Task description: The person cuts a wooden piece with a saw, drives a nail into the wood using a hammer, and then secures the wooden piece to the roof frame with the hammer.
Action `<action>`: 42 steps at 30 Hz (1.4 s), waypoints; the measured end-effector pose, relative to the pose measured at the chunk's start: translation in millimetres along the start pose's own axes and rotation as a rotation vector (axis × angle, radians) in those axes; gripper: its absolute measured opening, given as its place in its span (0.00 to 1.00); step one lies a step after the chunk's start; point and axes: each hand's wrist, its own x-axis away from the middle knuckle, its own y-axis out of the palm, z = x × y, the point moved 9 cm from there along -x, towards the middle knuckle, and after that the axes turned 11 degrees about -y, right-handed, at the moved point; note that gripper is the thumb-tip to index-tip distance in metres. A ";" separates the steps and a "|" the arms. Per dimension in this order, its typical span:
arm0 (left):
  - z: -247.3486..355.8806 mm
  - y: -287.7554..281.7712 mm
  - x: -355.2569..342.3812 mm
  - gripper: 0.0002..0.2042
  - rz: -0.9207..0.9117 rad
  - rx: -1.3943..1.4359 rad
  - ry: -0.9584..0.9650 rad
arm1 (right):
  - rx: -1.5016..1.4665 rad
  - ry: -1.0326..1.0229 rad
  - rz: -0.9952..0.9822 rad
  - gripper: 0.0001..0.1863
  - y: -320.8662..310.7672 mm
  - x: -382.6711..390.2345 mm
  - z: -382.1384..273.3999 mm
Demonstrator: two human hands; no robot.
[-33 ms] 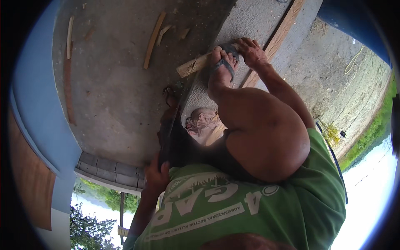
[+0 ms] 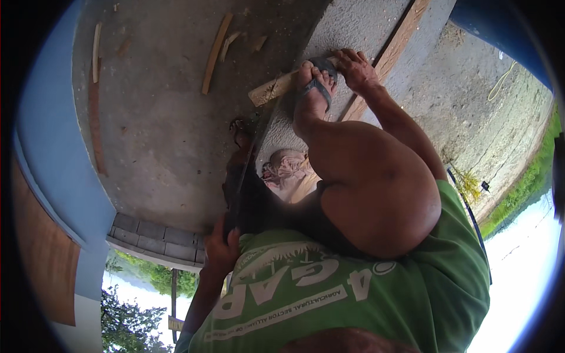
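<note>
My left hand [image 2: 220, 246], low beside my shirt, is closed round the dark handle of what looks like a handsaw [image 2: 252, 154]. Its thin blade, seen nearly edge-on, runs up to a short pale wooden strip [image 2: 269, 89]. That strip lies across the edge of a rough concrete ledge [image 2: 282, 130], one end jutting out over the lower floor. My sandalled foot [image 2: 315, 88] presses down on it. At the strip's other end, just past the sandal, my right hand [image 2: 356, 72] has its fingers curled over the wood; the fingertips are partly hidden.
A long timber board [image 2: 385, 66] lies along the ledge to the right of my hand. Crumpled pinkish cloth [image 2: 287, 169] sits below my raised leg. Wood offcuts [image 2: 218, 53] are scattered on the concrete floor [image 2: 159, 129]. A blue wall [image 2: 59, 117] stands at the left, grey blocks [image 2: 151, 236] near it.
</note>
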 end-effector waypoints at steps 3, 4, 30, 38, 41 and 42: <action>-7.8 32.7 -94.5 0.25 0.074 0.070 -0.024 | -0.098 0.105 0.028 0.22 6.4 -10.7 3.2; 22.1 43.3 -161.5 0.21 0.034 0.045 -0.066 | -0.106 0.080 0.027 0.22 4.6 -16.5 -3.7; -36.2 -0.1 16.8 0.27 0.038 -0.010 -0.099 | -0.052 0.085 -0.036 0.26 5.9 -4.7 5.2; 50.7 50.9 -209.0 0.18 0.136 0.056 -0.016 | -0.024 -0.042 -0.085 0.25 25.7 -15.3 -31.0; 9.8 31.0 -108.7 0.22 0.136 -0.012 0.011 | -0.011 0.040 -0.133 0.26 54.0 -8.8 10.8; -30.6 28.8 -51.6 0.26 0.022 0.043 -0.212 | -0.064 0.107 -0.144 0.26 37.4 -4.2 2.0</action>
